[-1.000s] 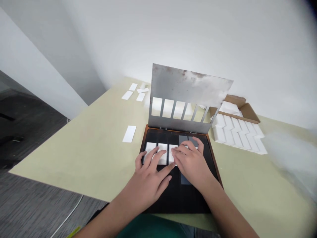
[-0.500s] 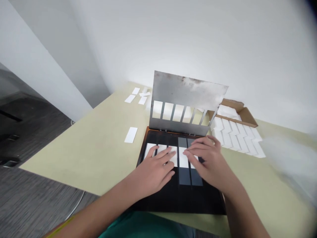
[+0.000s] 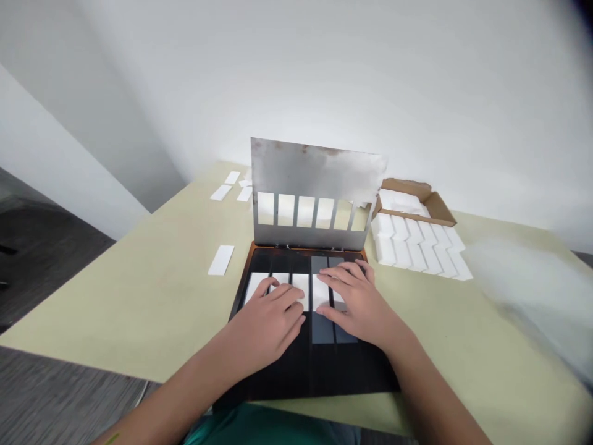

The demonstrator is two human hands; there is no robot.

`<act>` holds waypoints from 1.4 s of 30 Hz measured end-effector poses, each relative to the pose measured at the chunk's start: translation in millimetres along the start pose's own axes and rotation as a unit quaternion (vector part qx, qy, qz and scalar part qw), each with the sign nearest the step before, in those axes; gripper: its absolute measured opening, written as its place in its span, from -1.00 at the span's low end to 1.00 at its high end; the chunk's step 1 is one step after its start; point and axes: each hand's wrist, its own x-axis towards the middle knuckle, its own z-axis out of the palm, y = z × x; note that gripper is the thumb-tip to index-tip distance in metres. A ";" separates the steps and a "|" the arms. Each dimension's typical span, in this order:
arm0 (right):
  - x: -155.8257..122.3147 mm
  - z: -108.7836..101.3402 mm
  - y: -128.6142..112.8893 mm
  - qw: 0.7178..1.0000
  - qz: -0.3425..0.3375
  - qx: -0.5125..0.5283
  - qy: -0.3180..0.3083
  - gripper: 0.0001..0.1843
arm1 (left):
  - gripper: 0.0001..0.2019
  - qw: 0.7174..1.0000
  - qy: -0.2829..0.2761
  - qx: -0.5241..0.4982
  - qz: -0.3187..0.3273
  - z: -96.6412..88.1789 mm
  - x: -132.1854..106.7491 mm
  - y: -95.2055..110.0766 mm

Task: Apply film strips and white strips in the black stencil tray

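Observation:
A black board (image 3: 278,380) lies in front of me, with a row of white cards set in it between dark strips. My left hand (image 3: 271,321) rests over the left part of the row with fingers spread, fingertips on the white cards (image 3: 301,287) there. With thumb and fingers apart, my right hand (image 3: 359,303) spans another white card (image 3: 320,293), touching near its upper and lower ends. It partly hides one more card to the right. Behind the board, a hinged metal plate (image 3: 315,170) with rectangular windows stands raised.
A single white card (image 3: 221,260) lies on the pale yellow table (image 3: 152,290) left of the board. Several more cards (image 3: 221,192) lie at the back left. At the right, stacked white pieces (image 3: 419,250) stand before an open cardboard box (image 3: 442,209).
The view has shifted, so the board and table appear farther left. My right hand's thumb and fingers have spread from close together to both ends of a white card. My left hand stays over the cards.

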 end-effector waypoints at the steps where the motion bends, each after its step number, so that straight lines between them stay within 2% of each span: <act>1: -1.0 -0.2 0.1 1.000 -0.001 0.001 -0.004 -0.45 | -0.73 1.000 0.008 0.007 -0.004 -2.4 -0.8 2.4; 3: -2.4 -1.0 1.0 1.000 0.002 0.004 -0.009 -0.35 | -0.71 0.999 0.034 0.014 -0.011 -7.9 -3.0 9.0; 6: -3.7 -1.7 3.1 1.000 0.010 0.010 -0.015 -0.31 | -0.69 0.998 0.055 0.003 0.002 -13.0 -7.2 20.9; 11: -4.5 -0.2 4.6 0.999 0.013 0.023 -0.027 -0.39 | -0.67 0.999 0.015 -0.005 0.046 -3.6 -13.1 31.6; 15: -4.0 0.7 5.0 0.999 0.012 0.027 -0.033 -0.43 | -0.68 0.999 0.004 -0.007 0.046 5.9 -15.6 30.4; 23: -2.9 2.6 8.0 0.999 0.012 0.031 -0.034 -0.44 | -0.68 0.999 0.005 -0.027 0.035 10.7 -19.8 29.5; 37: -1.5 -0.6 8.9 0.999 -0.007 0.015 -0.038 -0.44 | -0.67 0.999 -0.004 -0.024 0.040 9.5 -20.1 29.9; 42: -1.7 -0.2 9.2 0.999 -0.012 0.010 -0.031 -0.51 | -0.67 0.999 -0.001 -0.023 0.040 9.8 -21.4 29.4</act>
